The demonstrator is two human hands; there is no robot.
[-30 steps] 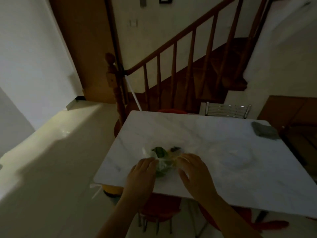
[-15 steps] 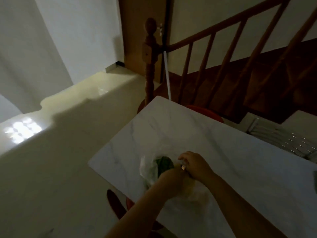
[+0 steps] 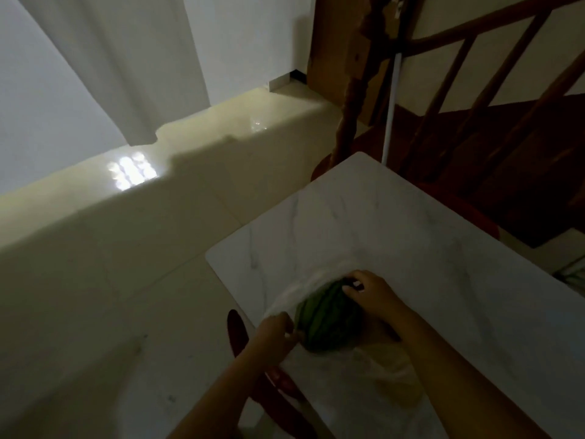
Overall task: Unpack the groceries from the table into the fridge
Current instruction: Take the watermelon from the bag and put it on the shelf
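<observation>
On marble table, both hands grip clear bag w/ green veg; no labels legible

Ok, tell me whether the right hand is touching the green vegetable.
Touching. The head view shows the right hand with its fingers curled onto the top end of the green vegetable, no gap between them.

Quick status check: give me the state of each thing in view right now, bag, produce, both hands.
plastic bag: on the table, mouth pulled open by both hands.
green vegetable: inside the bag, lying on the table.
left hand: grip pinching the bag's near edge.
right hand: fingers curled on the bag's far edge, by the vegetable.
marble table: bearing the bag.
</observation>
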